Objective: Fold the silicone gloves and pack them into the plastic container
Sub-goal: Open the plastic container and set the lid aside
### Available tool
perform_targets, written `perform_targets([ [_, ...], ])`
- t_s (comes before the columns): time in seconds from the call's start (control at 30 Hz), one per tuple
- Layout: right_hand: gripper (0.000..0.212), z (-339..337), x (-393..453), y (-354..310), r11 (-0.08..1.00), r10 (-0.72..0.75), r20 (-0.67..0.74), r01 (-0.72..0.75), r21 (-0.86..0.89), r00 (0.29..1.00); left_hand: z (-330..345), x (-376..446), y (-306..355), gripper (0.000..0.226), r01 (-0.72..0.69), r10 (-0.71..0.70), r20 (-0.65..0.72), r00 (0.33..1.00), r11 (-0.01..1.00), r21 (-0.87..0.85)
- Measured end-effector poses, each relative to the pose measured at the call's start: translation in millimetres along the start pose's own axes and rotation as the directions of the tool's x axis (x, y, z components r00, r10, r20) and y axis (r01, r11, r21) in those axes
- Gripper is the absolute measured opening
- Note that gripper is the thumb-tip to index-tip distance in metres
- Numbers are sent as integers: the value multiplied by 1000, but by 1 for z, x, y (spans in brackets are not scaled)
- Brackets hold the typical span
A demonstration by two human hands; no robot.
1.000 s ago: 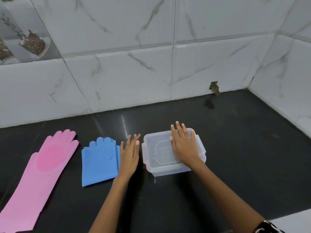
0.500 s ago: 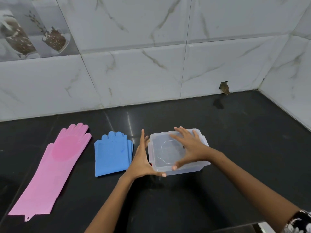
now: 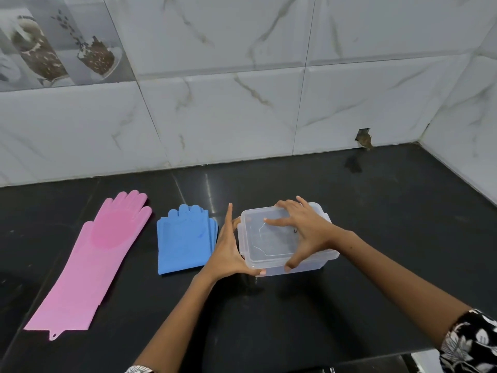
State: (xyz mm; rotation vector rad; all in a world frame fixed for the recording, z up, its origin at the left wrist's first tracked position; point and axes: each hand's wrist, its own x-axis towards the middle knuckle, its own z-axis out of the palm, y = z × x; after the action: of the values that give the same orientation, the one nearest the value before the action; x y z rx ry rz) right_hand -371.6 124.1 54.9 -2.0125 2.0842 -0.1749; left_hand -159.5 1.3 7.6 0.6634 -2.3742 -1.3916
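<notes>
A clear plastic container point(image 3: 326, 255) with its lid on sits on the black counter. My left hand point(image 3: 228, 254) presses against its left side, thumb hooked under the front left corner. My right hand point(image 3: 304, 228) spreads over the lid, fingers at the far edge and thumb on the front rim. A folded blue silicone glove point(image 3: 184, 239) lies just left of my left hand. Further left a pink silicone glove point(image 3: 91, 262) lies flat at full length, fingers pointing toward the wall.
The black counter point(image 3: 390, 224) ends at a white marble-tile wall behind and on the right. A small hole in the tile point(image 3: 363, 138) sits at the back right. The counter's front edge runs near the bottom of the view.
Both hands went from lying flat to gripping the container: the left moved onto its left side, the right curled over the lid. The camera shifted, so everything sits further right.
</notes>
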Motion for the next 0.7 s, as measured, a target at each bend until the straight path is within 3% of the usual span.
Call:
perform_targets([
  [0.33, 93, -11, 0, 3, 989, 58, -12, -56, 137, 998, 0, -3, 5, 150, 15, -16, 5, 1000, 997, 69],
  [0.47, 98, -26, -10, 9, 963, 245, -144, -224, 147, 959, -11, -2, 5, 155, 17, -40, 83, 996, 967, 254],
  [0.53, 101, -32, -21, 17, 913, 403, -285, -361, 190, 870, -20, -1, 4, 154, -19, -37, 138, 990, 921, 390],
  [0.6, 101, -33, -34, 26, 808, 588, -390, -491, 325, 709, -23, 0, 12, 146, -4, -44, 101, 994, 902, 432],
  [0.7, 107, -25, -54, 40, 560, 828, -333, -646, 519, 450, 4, 7, 38, 120, 11, 0, -23, 1000, 877, 480],
])
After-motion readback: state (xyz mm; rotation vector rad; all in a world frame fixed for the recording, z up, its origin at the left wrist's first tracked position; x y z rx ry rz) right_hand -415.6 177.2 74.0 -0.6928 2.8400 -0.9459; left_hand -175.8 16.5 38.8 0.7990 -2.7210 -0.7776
